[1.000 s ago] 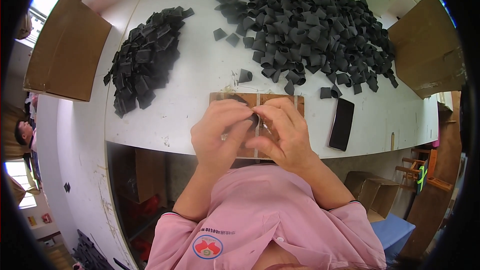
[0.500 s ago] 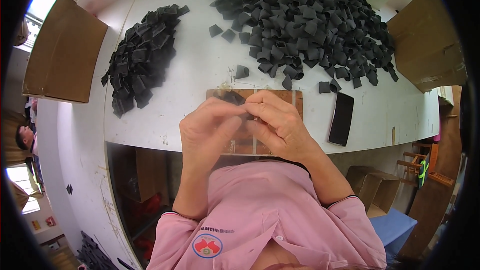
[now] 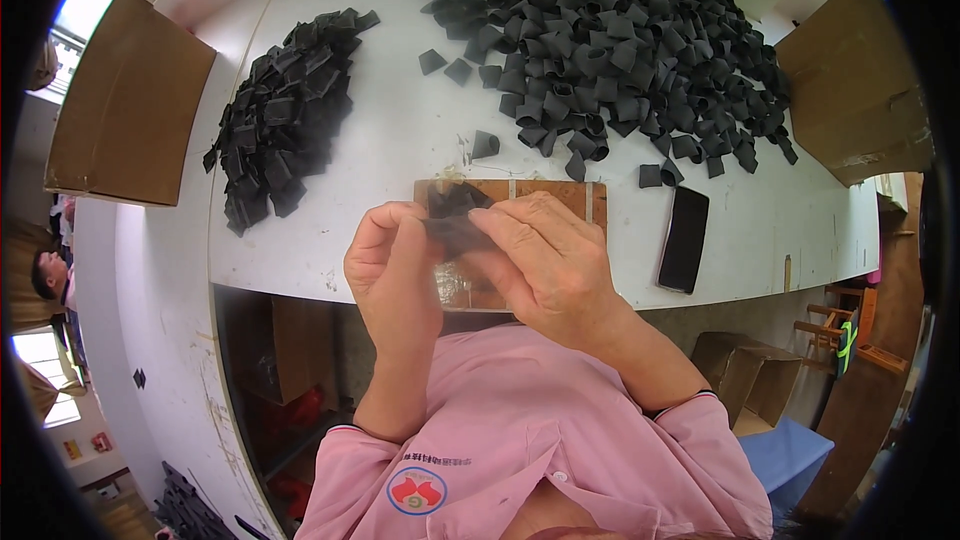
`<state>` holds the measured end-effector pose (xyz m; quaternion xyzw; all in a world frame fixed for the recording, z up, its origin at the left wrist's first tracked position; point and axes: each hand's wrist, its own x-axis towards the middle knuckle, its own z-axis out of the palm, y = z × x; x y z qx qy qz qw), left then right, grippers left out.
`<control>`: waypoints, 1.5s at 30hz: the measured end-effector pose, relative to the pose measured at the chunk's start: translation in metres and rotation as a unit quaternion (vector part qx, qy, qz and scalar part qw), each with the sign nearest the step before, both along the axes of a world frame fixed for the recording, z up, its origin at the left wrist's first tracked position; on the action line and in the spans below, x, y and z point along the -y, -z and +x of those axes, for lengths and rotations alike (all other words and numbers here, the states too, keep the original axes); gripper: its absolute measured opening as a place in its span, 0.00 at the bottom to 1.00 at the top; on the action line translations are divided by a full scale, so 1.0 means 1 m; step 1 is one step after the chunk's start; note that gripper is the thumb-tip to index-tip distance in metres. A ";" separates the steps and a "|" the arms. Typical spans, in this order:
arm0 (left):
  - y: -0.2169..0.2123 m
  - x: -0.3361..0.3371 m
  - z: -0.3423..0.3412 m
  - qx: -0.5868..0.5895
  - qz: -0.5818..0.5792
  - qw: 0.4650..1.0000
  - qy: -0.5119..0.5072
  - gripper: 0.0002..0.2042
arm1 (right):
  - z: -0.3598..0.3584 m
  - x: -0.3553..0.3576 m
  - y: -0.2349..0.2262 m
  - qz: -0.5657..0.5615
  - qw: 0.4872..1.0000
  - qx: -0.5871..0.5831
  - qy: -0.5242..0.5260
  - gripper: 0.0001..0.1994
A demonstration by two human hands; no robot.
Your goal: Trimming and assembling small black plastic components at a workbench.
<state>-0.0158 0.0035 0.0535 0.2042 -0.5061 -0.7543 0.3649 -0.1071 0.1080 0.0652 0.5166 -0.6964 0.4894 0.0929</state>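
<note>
Between my two hands is a small black fabric-like piece (image 3: 455, 236), gripped at both sides over a brown wooden board (image 3: 570, 197). My left hand (image 3: 388, 265) pinches its left end between thumb and fingers. The right end is pinched by my right hand (image 3: 550, 255), whose fingers cover part of it. Just beyond, more black pieces (image 3: 450, 198) lie on the board, partly hidden by what I hold. A large pile of short black tube-like pieces (image 3: 620, 50) spreads over the far right of the table. At the left sits a smaller pile of flatter black pieces (image 3: 285, 110).
A black phone (image 3: 684, 240) lies right of the board on the white table (image 3: 385, 130). Cardboard boxes stand at the table's left (image 3: 130, 100) and right (image 3: 850, 80) sides. Another open box (image 3: 745, 375) is below the front edge, near a blue object (image 3: 790, 455).
My hands have moved apart a little, the left one turning more upright. The black piece, mostly hidden by fingers before, now shows stretched between them.
</note>
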 end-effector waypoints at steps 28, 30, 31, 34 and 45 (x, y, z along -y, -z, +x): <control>0.015 0.012 0.002 0.040 -0.308 0.949 0.054 0.05 | -0.010 0.005 0.028 -0.029 0.999 -0.021 -0.015 0.11; 0.018 0.013 0.002 0.033 -0.312 0.948 0.053 0.05 | -0.008 0.008 0.035 -0.044 0.997 -0.059 0.019 0.10; 0.019 0.014 0.002 0.035 -0.311 0.948 0.051 0.05 | -0.008 0.008 0.034 -0.044 0.997 -0.058 0.017 0.10; 0.022 0.017 -0.003 0.035 -0.331 0.942 0.053 0.04 | -0.016 0.004 0.022 -0.011 0.999 -0.052 0.005 0.08; 0.112 0.033 -0.041 0.398 -0.469 0.787 0.035 0.14 | -0.046 -0.022 0.051 0.100 0.871 0.480 -0.017 0.11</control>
